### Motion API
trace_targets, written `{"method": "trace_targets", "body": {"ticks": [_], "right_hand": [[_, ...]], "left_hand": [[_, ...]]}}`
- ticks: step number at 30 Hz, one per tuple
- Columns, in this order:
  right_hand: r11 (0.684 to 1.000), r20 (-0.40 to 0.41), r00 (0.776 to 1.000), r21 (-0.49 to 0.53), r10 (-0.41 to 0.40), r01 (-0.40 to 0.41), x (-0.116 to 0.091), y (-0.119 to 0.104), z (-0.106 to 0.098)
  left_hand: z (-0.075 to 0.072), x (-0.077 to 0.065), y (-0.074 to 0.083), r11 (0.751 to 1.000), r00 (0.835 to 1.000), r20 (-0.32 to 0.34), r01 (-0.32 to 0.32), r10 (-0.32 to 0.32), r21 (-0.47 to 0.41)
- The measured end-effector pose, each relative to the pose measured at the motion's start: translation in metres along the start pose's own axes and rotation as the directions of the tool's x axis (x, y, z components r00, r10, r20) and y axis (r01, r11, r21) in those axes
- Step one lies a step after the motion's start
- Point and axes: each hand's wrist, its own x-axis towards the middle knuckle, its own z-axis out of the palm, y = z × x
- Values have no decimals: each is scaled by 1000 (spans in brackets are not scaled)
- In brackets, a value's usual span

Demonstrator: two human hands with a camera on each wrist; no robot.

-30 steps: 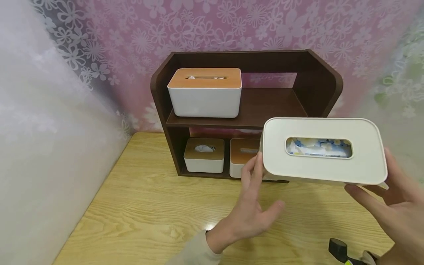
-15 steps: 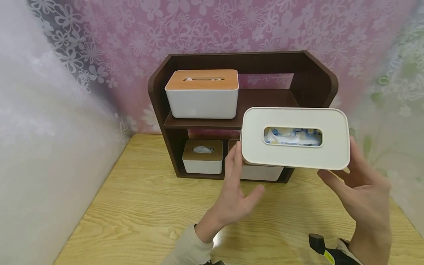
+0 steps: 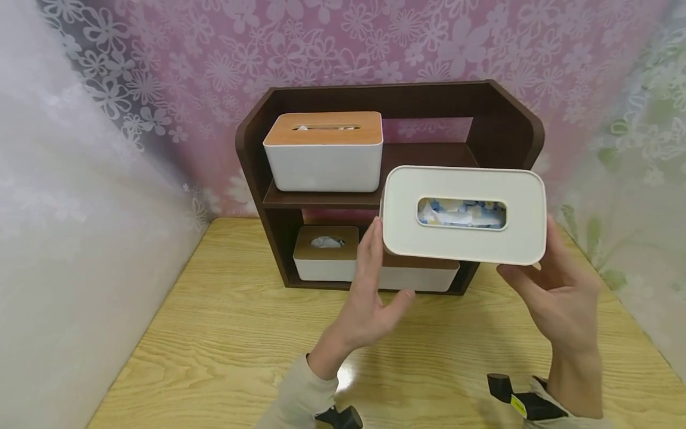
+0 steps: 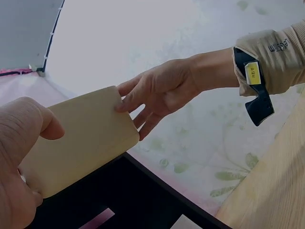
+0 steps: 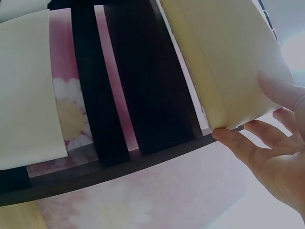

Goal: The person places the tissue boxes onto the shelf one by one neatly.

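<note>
A cream tissue box [image 3: 465, 247] is held up in front of the shelf, its slotted top facing the head camera. Blue-and-white patterned tissue packaging shows in the slot. At its right end my right hand [image 3: 563, 292] grips the box, with the thumb on the near side and fingers round the end; the right wrist view shows this grip on the box [image 5: 233, 57]. My left hand [image 3: 361, 298] touches the left end with fairly straight fingers, thumb held away from the box. In the left wrist view that thumb [image 4: 33, 117] appears in front of the box [image 4: 83, 138].
A dark brown two-tier shelf [image 3: 429, 98] stands against the pink floral backdrop. On its upper left sits a white tissue box with wooden lid [image 3: 324, 167]. Below are a smaller lidded box [image 3: 326, 268] and another lidded box [image 3: 418, 279], partly hidden. The wood-grain table [image 3: 214, 333] lies in front.
The cream tissue box and both hands have moved left and slightly up in the head view, toward the front of the shelf. The boxes on the shelf stay in place.
</note>
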Motion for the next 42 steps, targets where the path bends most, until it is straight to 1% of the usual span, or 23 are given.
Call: {"method": "trace_targets", "body": {"ticks": [5,9,12,15,18,19,21,25,27,30,33,35,37,42], "right_hand": [[1000,-3,1000,18,2,-2,-1,8,-2],[1000,-9,1000,11,13,-13,4,12,-1],[1000,-23,1000,-4,17,-17,10,15,0],[999,-48,999,-35,15,-16,15,15,-2],[998,-71,997,-70,3,-8,20,14,-4],[996,-79,997,-83,1,-7,21,13,-5],[993,-102,995,-118,-3,-9,24,13,-5],[980,-187,982,-199,-7,-31,29,13,-1],[976,-245,969,-216,-20,-34,31,13,2],[973,-331,943,-226,-36,-42,35,14,7],[968,-381,924,-244,-38,-61,38,16,10],[961,-389,921,-265,-36,-75,38,17,10],[951,-379,925,-299,-36,-86,38,18,9],[911,-353,935,-392,-21,-127,39,16,7]], "left_hand": [[-5,0,-1,1000,1000,20,21,-22,6],[-9,3,-2,999,999,26,30,-30,11],[-12,8,-4,1000,1000,21,12,-12,22],[-13,14,-6,1000,1000,12,-28,28,-12],[-12,20,-7,998,998,22,-54,55,-39],[-12,22,-7,998,998,29,-56,57,-34],[-13,25,-7,999,998,47,-46,46,2],[-15,31,-5,995,997,75,-27,20,94],[-15,34,-3,992,997,80,-21,11,122],[-16,38,-1,988,997,79,-15,3,155],[-17,42,0,986,997,72,5,-18,169],[-18,43,1,984,997,68,24,-36,174],[-18,46,0,983,997,66,33,-45,179],[-20,54,-1,983,998,52,32,-42,181]]}}
